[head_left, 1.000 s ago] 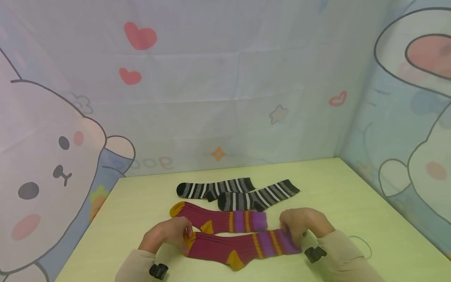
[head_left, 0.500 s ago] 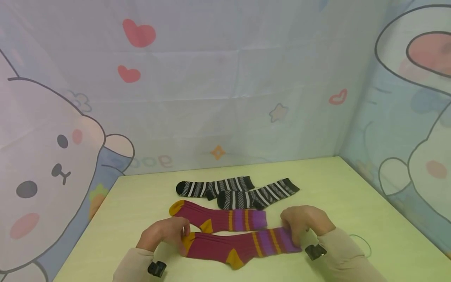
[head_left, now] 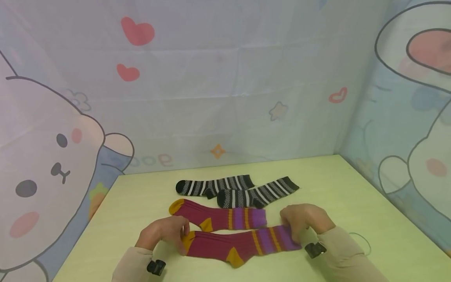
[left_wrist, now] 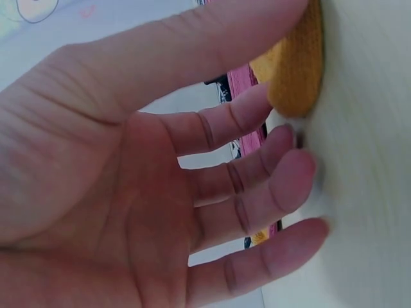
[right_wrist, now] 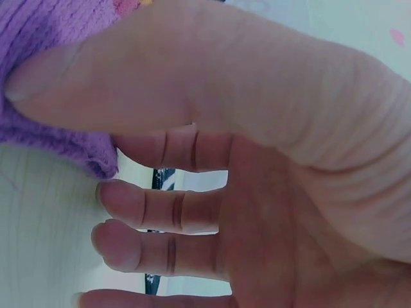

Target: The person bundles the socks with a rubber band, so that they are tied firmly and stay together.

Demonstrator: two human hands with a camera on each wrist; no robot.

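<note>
A maroon sock (head_left: 216, 246) with a mustard toe and heel and a purple-striped cuff lies sideways nearest the person. My left hand (head_left: 165, 235) pinches its mustard toe (left_wrist: 298, 80) between thumb and index finger, the other fingers spread loosely by the tabletop. At the opposite end, my right hand (head_left: 307, 220) pinches the purple cuff (right_wrist: 64, 29), thumb on top and index fingertip at its far edge. Just beyond lies the matching sock (head_left: 220, 219), flat and roughly parallel, toe pointing left.
Two black-and-white striped socks, one (head_left: 225, 185) behind the other (head_left: 267, 194), lie farther back and overlap slightly. A thin green loop (head_left: 368, 243) rests by the right sleeve. A printed cloth (head_left: 211, 98) hangs behind the pale yellow table (head_left: 141, 196).
The head view has tilted slightly, so everything sits a little higher in it. Both hands stay at the two ends of the near sock.
</note>
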